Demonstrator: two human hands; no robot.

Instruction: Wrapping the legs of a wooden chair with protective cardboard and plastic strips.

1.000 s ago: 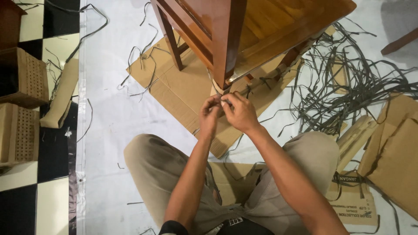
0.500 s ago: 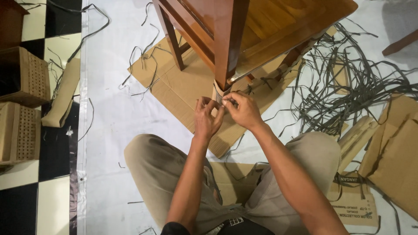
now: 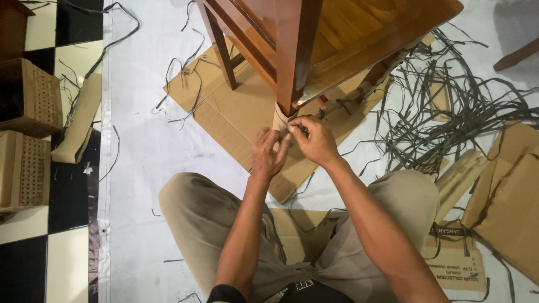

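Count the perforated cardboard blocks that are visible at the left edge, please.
2. One perforated cardboard block lies at the upper left on the checkered floor; the other perforated block lies just below it. More may be hidden beyond the frame edge.

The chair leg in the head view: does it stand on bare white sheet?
No, the chair leg stands on a flat cardboard sheet, with cardboard wrapped round its foot.

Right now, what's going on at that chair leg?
A person sits on the floor with both hands at the foot of a wooden chair leg. The left hand and right hand meet at a cardboard wrap around the leg's bottom, fingertips pinching what looks like a thin strap there. The chair stands on a flat cardboard sheet. A tangle of loose dark straps lies to the right, with more cardboard pieces beside it.
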